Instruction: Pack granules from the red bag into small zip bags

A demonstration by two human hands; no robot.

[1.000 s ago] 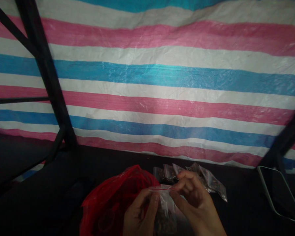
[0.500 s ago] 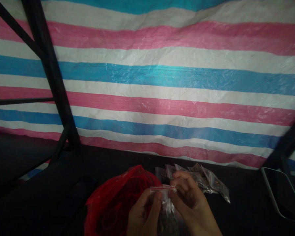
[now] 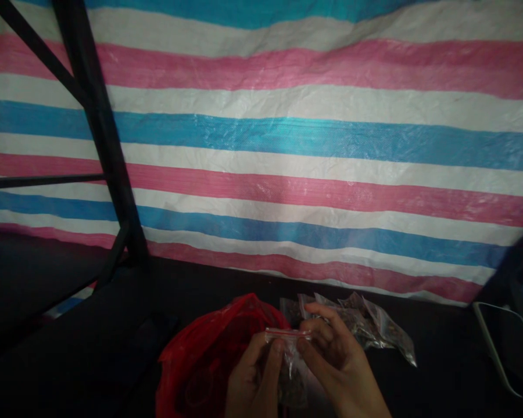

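Observation:
Between my two hands is a small clear zip bag (image 3: pixel 293 380) with a red line along its top edge and dark bits inside. My left hand (image 3: pixel 255 374) pinches the left end of the zip strip between thumb and fingers. At the right end, my right hand (image 3: pixel 337 360) grips the strip with its thumb and bent fingers. Just left of my hands lies an open red plastic bag (image 3: pixel 192 342), with what looks like a round clear rim dimly visible inside. Behind my right hand lies a pile of similar filled zip bags (image 3: pixel 387 328).
All of this rests on a dark tabletop (image 3: pixel 226 283). A phone (image 3: pixel 508 348) lies at the right edge. A dark metal frame post (image 3: pixel 108 157) rises at the left. Behind the table hangs a striped plastic sheet (image 3: pixel 287 186) in pink, white and blue.
The whole view has shifted slightly, so the background things sit a little further right. Both hands keep hold of the zip bag's top, with the right thumb slightly further left along it.

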